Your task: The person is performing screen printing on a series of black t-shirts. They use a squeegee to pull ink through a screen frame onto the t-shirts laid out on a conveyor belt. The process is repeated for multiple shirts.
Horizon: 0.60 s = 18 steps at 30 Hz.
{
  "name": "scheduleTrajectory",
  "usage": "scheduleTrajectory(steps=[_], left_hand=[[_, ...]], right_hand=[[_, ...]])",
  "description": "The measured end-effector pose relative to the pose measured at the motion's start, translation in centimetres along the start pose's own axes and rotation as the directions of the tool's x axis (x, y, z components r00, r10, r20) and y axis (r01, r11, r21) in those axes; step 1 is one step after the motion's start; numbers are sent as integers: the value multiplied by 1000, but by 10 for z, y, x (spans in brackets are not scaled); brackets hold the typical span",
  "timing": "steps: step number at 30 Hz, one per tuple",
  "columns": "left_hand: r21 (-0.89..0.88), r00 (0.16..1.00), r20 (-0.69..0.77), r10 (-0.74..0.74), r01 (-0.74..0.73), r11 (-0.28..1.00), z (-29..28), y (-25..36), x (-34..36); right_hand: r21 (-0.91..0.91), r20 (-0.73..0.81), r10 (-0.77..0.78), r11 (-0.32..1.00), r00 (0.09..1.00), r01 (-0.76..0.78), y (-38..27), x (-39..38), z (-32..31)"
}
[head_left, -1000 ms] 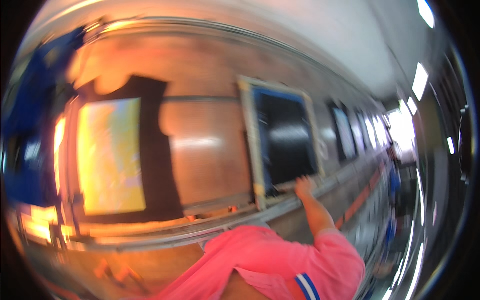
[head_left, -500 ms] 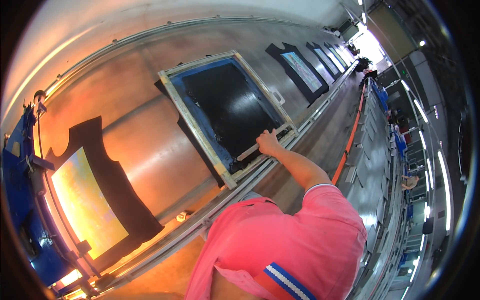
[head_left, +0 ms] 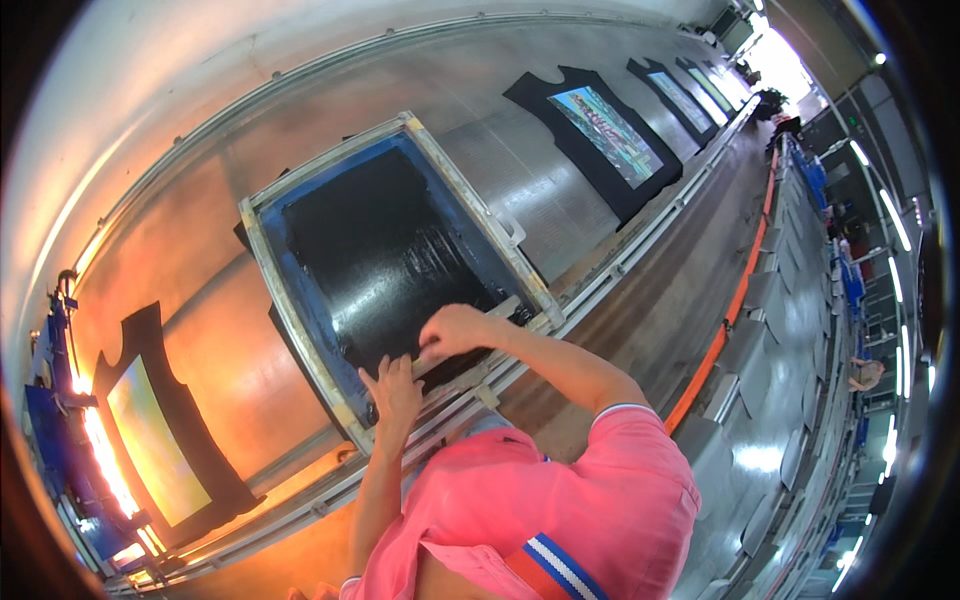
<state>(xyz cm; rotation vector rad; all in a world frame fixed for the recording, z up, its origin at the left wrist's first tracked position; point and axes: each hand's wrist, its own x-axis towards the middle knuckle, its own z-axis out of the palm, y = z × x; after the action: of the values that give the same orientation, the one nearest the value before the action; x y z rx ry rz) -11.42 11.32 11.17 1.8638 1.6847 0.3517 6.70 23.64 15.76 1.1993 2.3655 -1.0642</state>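
A screen-printing frame (head_left: 262, 275) with pale edges and a blue-bordered mesh lies over a dark garment piece, of which only the edges stick out. Glossy black ink (head_left: 370, 240) covers most of the mesh. At the frame's near side a long squeegee (head_left: 508, 306) lies across the mesh. My right hand (head_left: 462, 330) is closed around its middle. My left hand (head_left: 394, 390) is at the squeegee's left end, fingers bent over it and somewhat apart. The squeegee's blade and part of its grip are hidden by the hands.
Dark garment pieces with colourful prints lie along the long table: one (head_left: 165, 430) at left under an orange glow, another (head_left: 610, 135) to the right, several farther off. A metal rail (head_left: 640, 250) edges the table. Blue machinery (head_left: 75, 450) stands at left; an orange strip (head_left: 735, 310) runs at right.
My left hand has come into view and reached the squeegee's left end. My right hand has shifted left along the squeegee. The whole view has moved, so the frame appears farther left.
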Motion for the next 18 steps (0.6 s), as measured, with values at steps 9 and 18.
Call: scheduleTrajectory(steps=[9,18], left_hand=[[99,955,91,281,-290,952,223,21,80],[-23,982,101,157,-155,988,286,18,89]], right_hand=[[316,-735,615,684,287,-658,432,-108,-14],[375,-810,540,776,228,-507,513,-81,23]])
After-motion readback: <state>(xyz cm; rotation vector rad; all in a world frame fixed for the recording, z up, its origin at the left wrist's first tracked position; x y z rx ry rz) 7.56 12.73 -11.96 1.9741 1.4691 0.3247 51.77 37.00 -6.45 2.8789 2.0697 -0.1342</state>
